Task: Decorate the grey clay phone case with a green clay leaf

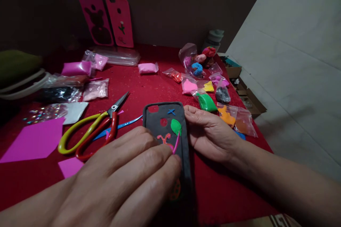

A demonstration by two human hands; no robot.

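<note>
A dark grey phone case (154, 122) carries clay shapes: a green leaf (176, 126), a small blue cross (171, 112) and an orange-pink curled figure (164, 137). My left hand (138, 170) is closed around a thin pink pointed tool (176, 142), whose tip meets the lower end of the leaf. Its fingers cover the middle of the case; an orange patterned shape (175, 189) shows partly below them. My right hand (210, 131) grips the case's right edge with thumb and fingers.
Scissors (114, 107), pink paper (34, 140) and a blue tool (122, 125) lie left. Bagged clay, including a green piece (206, 102), spreads along the right over the red tablecloth (149, 88). Two pink cases (121, 35) lean at the back. A bottle (215, 39) stands back right.
</note>
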